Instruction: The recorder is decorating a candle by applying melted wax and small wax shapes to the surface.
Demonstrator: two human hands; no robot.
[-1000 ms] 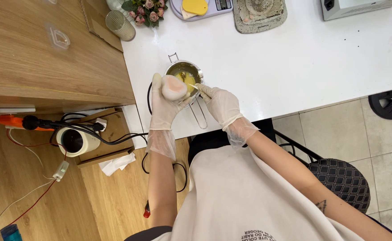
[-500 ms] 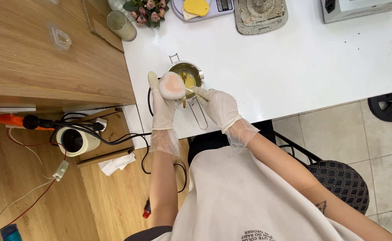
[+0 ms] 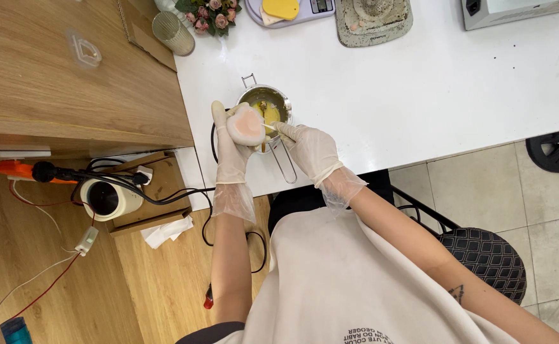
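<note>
Bright, even overhead light. White rectangular tabletop point(image 3: 419, 83) near washed out toward far right corner. Shadows soft, faint beneath gloved hands. Focus sharp throughout; mild wide-angle bending at frame edges. No motion blur.

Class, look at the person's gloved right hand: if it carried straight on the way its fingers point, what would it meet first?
The right hand points up-left, holding a thin stick. It would most likely meet the pinkish rounded piece in the left hand first, just in front of the small metal pot. Depth is unclear from above.
</note>
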